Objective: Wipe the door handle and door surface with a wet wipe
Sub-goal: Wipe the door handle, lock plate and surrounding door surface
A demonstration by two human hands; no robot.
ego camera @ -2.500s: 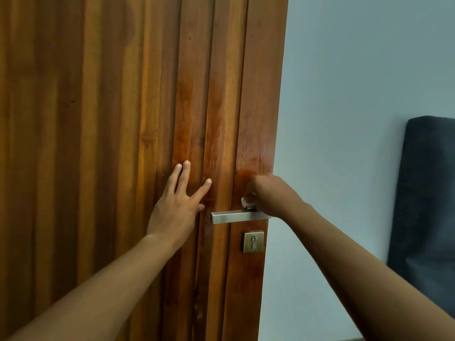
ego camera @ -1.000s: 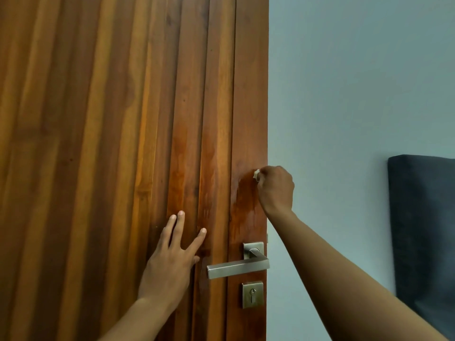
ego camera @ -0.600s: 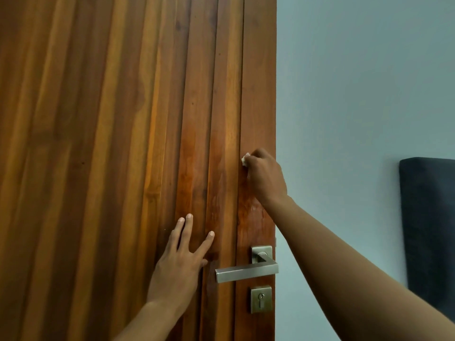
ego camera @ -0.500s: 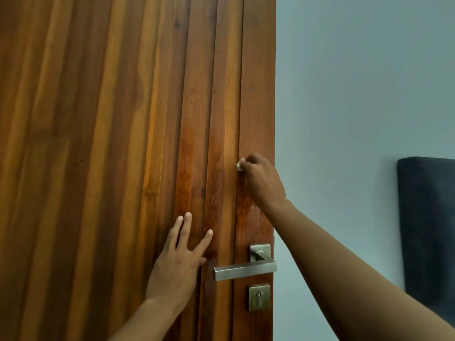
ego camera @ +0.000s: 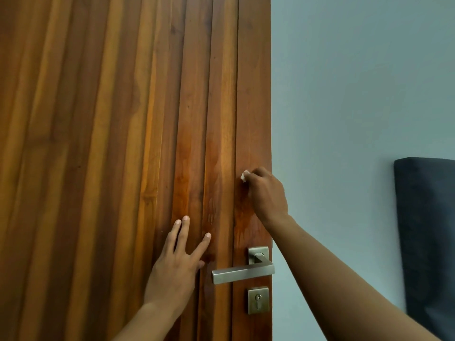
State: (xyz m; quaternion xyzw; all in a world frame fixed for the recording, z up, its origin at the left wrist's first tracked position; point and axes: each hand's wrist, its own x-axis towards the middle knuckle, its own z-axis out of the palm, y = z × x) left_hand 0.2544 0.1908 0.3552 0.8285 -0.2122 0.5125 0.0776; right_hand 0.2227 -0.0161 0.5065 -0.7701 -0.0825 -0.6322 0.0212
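Observation:
A brown wooden door (ego camera: 123,143) with vertical slats fills the left of the head view. My right hand (ego camera: 267,193) is closed around a small white wet wipe (ego camera: 244,175) and presses it on the door's right-hand plank, above the handle. Dark damp streaks run down the wood below that hand. The brushed metal lever handle (ego camera: 242,270) points left, with a square keyhole plate (ego camera: 258,300) under it. My left hand (ego camera: 176,262) lies flat on the door just left of the handle, fingers spread, holding nothing.
A pale blue-grey wall (ego camera: 344,107) lies to the right of the door's edge. A dark padded panel (ego camera: 428,237) stands against that wall at the far right.
My right hand with the wipe rose from the handle up the right plank, then came slightly back down and toward the edge. The left hand stays flat on the door.

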